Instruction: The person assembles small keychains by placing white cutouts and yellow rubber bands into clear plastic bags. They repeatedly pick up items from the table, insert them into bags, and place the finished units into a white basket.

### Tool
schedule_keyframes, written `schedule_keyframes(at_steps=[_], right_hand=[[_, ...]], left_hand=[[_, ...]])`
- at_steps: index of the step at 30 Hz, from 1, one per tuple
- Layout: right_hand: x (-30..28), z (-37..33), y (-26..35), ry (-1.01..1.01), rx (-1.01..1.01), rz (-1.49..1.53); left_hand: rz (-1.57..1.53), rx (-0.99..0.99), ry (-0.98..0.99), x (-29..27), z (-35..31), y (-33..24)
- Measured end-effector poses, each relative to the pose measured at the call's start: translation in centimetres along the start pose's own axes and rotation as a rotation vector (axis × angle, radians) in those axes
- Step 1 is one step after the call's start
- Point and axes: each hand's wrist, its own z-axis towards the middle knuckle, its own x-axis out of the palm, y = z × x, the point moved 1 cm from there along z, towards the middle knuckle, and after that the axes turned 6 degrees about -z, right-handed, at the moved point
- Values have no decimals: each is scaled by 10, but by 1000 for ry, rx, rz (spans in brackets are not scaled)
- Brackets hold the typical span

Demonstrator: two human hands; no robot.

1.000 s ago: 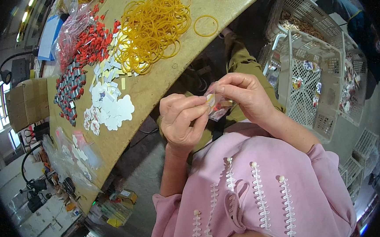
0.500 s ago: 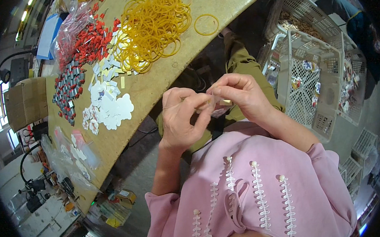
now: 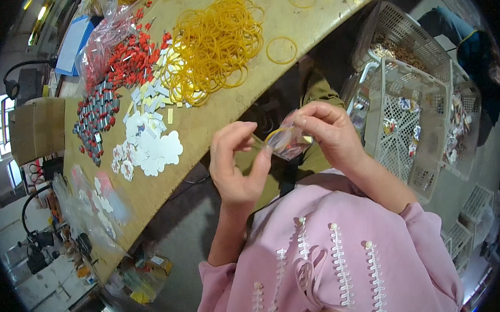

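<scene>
Between my hands is a small clear plastic bag (image 3: 291, 145) with dark and coloured bits inside. My right hand (image 3: 332, 131) pinches its upper right edge between thumb and fingers. A thin yellow rubber band (image 3: 272, 135) crosses the bag's left end. At that end, my left hand (image 3: 234, 166) has its fingers curled and its thumb set apart from the index finger, with the band running between them. The thumb tip lies against the bag's edge. What the bag holds is too small to tell.
On the table (image 3: 191, 142) lie a heap of yellow rubber bands (image 3: 213, 48), red parts (image 3: 133, 62), grey cylinders with red ends (image 3: 93, 117), small pale pieces (image 3: 152, 102) and white scalloped cards (image 3: 154, 148). Plastic baskets (image 3: 410, 121) with small packs stand at the right.
My hands have drawn apart, and my left thumb and index finger have parted. More of the bag and the yellow band now shows. The view has shifted slightly.
</scene>
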Motion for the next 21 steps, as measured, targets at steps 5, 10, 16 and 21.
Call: schedule_keyframes(at_steps=[5, 10, 16, 21], right_hand=[[1, -7, 3, 9, 91, -12], [13, 5, -15, 48, 31, 58], [6, 0, -19, 56, -26, 159], [3, -3, -21, 46, -19, 193]], left_hand=[[311, 148, 198, 7, 10, -10], [115, 104, 132, 1, 4, 4], [299, 208, 153, 10, 2, -2], [289, 228, 265, 9, 2, 2]])
